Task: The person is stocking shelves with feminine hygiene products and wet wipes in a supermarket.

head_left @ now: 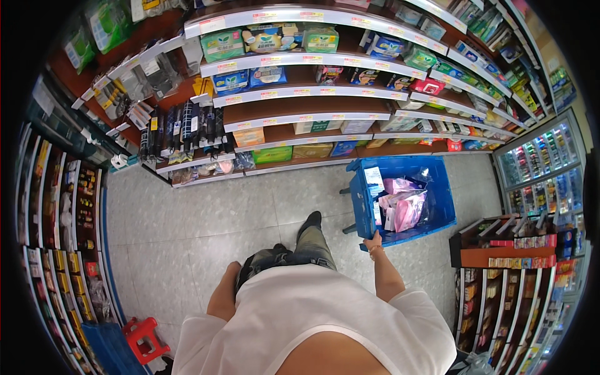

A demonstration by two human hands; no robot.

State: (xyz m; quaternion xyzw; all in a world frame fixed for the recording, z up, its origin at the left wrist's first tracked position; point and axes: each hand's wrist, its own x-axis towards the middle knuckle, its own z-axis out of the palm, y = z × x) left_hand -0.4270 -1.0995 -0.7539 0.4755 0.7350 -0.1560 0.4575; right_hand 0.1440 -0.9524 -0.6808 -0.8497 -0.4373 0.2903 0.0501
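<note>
My right hand (373,241) is closed on the near left corner of a blue plastic crate (440,229), with a bracelet at the wrist. Several pink and white plastic packs (409,211) lie loosely in the crate, toward its left side. A white paper sheet (374,179) is on the crate's left end. Short blue legs (348,229) stick out to the left below the crate. My left hand (233,270) hangs low beside my left hip, close to my dark trousers, and its fingers are hidden.
Shelving (312,119) with packaged goods runs across the far side, with folded umbrellas (184,128) at its left. A drinks cooler (540,159) and a low display rack (500,259) stand to the right. A red stool (145,340) is at the lower left.
</note>
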